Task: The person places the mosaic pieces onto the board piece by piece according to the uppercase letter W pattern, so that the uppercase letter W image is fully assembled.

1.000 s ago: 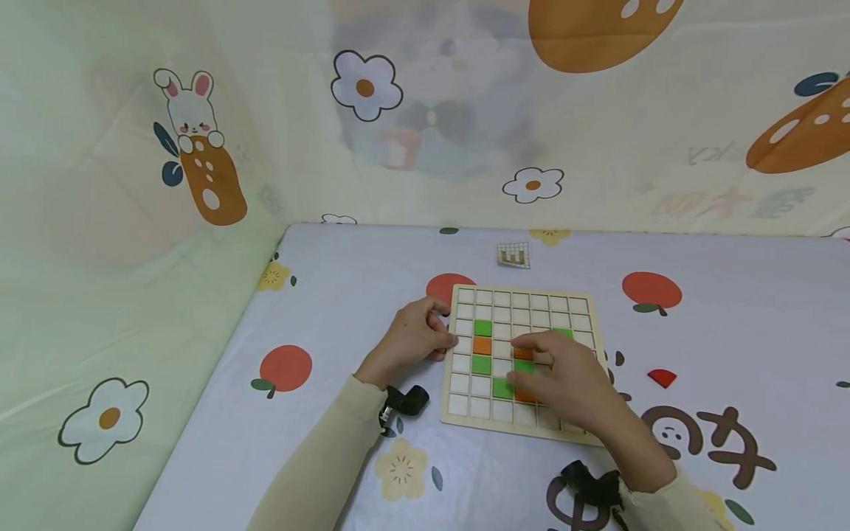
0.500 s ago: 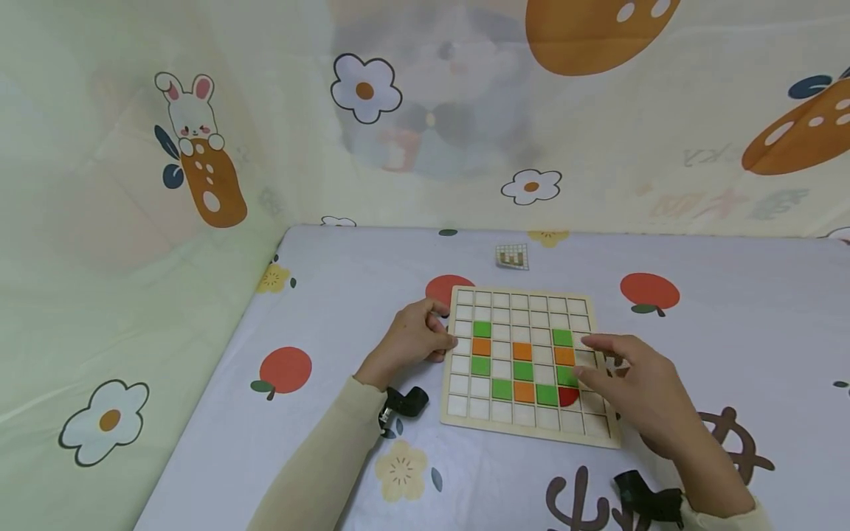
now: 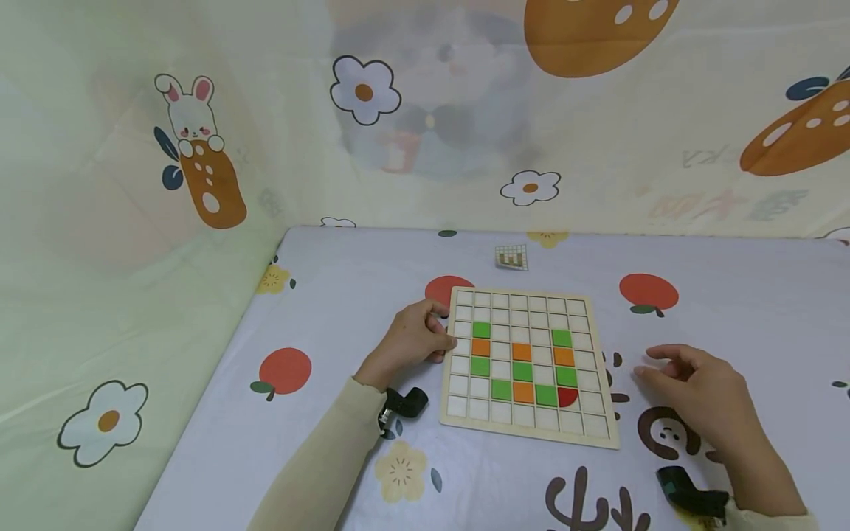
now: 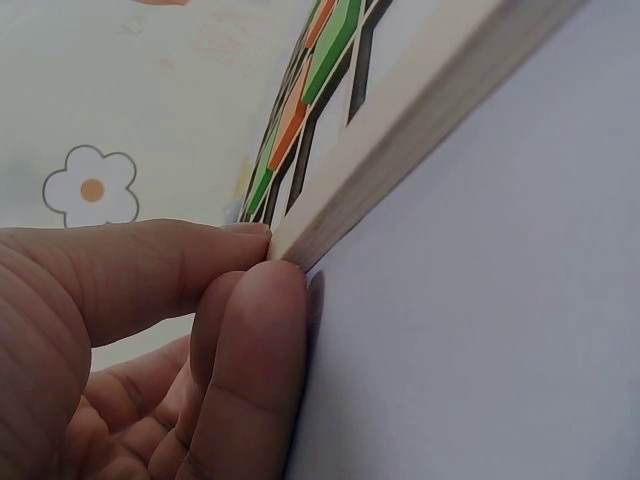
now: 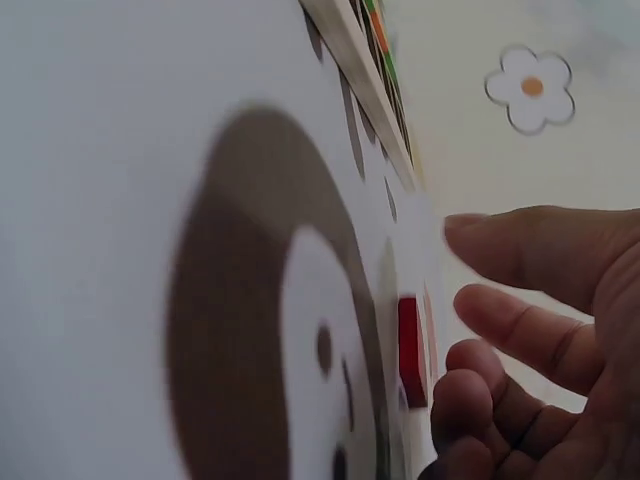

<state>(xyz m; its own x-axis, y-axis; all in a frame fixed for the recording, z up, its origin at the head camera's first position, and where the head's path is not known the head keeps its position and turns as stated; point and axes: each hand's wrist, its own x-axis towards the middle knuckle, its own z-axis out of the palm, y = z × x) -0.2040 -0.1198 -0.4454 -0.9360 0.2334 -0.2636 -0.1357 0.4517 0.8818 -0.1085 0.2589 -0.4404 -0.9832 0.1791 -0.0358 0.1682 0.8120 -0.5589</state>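
A square wooden grid board (image 3: 531,418) lies flat on the table. Green and orange square tiles fill some cells, and one red rounded tile (image 3: 567,397) sits at the pattern's lower right. My left hand (image 3: 408,335) holds the board's left edge with thumb and index fingertips; the left wrist view shows the fingertips (image 4: 265,300) right against the wooden rim. My right hand (image 3: 707,394) hovers over the table right of the board, thumb and fingers loosely spread, holding nothing. In the right wrist view a loose red piece (image 5: 410,350) lies by its fingers; the head view hides it behind the hand.
A small card with a printed grid pattern (image 3: 511,257) lies behind the board. The tablecloth (image 3: 332,280) has printed fruit, flowers and brown characters. Patterned fabric walls (image 3: 432,199) rise at the back and left.
My right hand has moved rightward from over the board to the table at its right, uncovering the tiles and now covering the loose red piece. The left hand stays on the edge.
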